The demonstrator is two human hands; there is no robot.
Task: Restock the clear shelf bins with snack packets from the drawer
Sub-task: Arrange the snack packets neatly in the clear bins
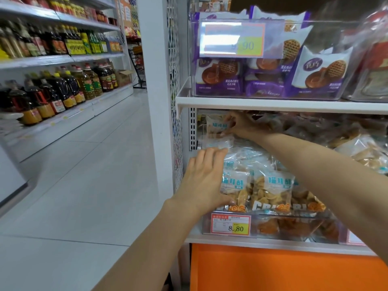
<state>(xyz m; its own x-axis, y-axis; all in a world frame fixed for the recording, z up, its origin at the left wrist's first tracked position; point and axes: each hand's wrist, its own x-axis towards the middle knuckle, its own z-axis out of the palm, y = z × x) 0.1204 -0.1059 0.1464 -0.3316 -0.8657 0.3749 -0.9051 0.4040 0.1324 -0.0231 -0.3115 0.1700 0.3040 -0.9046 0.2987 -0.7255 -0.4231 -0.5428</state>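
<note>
- Snack packets (pixel 270 185), clear with blue labels, heaped in the clear bin (pixel 294 216) on the lower shelf, centre right of the frame; the front ones stand upright against the bin's front wall.
- Rear packet (pixel 217 124), upright at the back left of the bin, just under the upper shelf (pixel 273 103); the right hand (pixel 245 128) grips it, fingers curled round its right edge.
- Left hand (pixel 204 179), fingers straight and close together, laid flat on the left side of the heap; the thumb touches the lower part of a front packet.
- Price tag (pixel 231 224) reading 8.80, on the left end of the bin's front wall.
- Upper bin (pixel 327 38), clear, on the upper shelf, upper right of the frame, holding purple waffle packets (pixel 220 76); a blurred tag (pixel 233 39) on its front.
- Orange panel (pixel 273 269) below the lower shelf, lower right.
- Oil bottles (pixel 63 87) in rows on shelves at the left of the frame, across a pale tiled floor (pixel 94 185).
</note>
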